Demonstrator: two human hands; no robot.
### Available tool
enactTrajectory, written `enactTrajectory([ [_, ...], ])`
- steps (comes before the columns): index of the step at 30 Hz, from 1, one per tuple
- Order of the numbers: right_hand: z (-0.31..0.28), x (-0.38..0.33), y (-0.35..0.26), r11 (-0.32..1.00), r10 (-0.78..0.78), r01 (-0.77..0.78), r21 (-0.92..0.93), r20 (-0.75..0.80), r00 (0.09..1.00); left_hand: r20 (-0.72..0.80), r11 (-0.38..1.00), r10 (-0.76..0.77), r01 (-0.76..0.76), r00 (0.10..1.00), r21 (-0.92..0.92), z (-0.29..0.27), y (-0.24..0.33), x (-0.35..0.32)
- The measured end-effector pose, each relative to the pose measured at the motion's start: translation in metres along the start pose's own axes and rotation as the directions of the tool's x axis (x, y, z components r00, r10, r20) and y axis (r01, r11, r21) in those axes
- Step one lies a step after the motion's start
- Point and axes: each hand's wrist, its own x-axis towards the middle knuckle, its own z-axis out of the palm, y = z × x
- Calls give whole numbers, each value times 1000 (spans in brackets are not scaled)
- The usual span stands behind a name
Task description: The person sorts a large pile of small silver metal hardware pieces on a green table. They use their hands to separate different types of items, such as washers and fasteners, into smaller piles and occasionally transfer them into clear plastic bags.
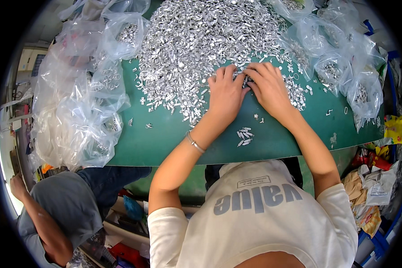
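A big heap of small silver metal charms [201, 35] covers the far middle of the green table. My left hand [225, 94] reaches to its near edge, fingers bent down among the pieces. Close beside it, my right hand [271, 89] has its fingers curled in toward the left one. Thumbs and forefingers nearly meet around a few charms [246, 80]; the fingertips partly hide them. Nearer to me lies a small separate group of elongated silver charms [244, 136]. Two loose charms [256, 117] rest just beyond that group, below my right hand.
Clear plastic bags [82, 107] with metal pieces crowd the table's left side; more bags [339, 58] stand at the right. Stray charms dot the green tabletop [165, 145]. A person in a grey shirt [69, 205] sits at the left. Packages [375, 187] lie beyond the right edge.
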Motion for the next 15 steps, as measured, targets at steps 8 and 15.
enactTrajectory([
  [8,-11,-24,-7,1000,3,-3,1,99,995,-50,990,-105,109,993,87,-11,-23,-11],
  [15,-23,-36,-20,974,4,-50,222,202,979,-72,997,-53,57,996,53,-11,-19,-8],
])
